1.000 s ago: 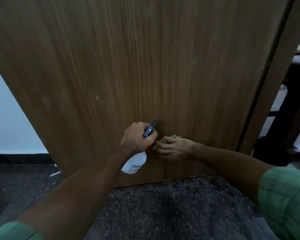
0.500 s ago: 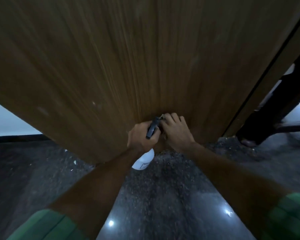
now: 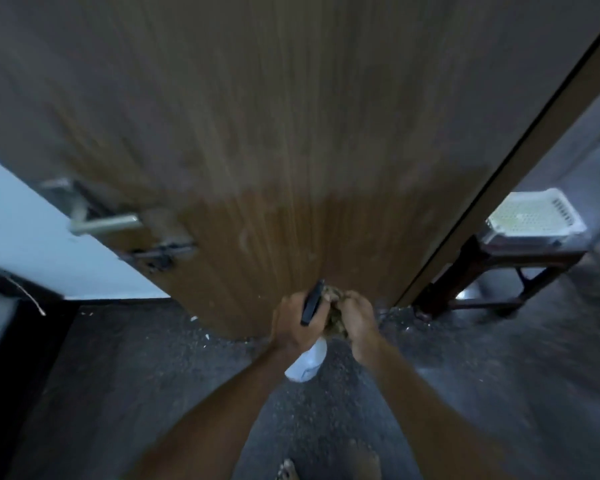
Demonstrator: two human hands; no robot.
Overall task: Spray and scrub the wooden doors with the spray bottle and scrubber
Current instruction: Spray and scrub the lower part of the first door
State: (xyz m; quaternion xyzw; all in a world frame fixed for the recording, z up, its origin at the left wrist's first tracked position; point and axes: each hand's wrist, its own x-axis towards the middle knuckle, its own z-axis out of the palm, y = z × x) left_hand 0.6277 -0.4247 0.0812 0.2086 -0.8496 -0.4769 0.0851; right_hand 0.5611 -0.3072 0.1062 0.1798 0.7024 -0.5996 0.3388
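Item: wooden door (image 3: 291, 150), filling upper frame. Your left hand (image 3: 291, 323) grips the spray bottle (image 3: 307, 362); your right hand (image 3: 357, 318) pinches the scrubber (image 3: 335, 322), lower centre. Step, judged: between scrub passes. Next: aim nozzle, spray an unscrubbed patch.

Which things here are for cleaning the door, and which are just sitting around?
For the job:
wooden door
spray bottle, in the left hand
scrubber, in the right hand

Just around:
door handle
white basket on a dark stool
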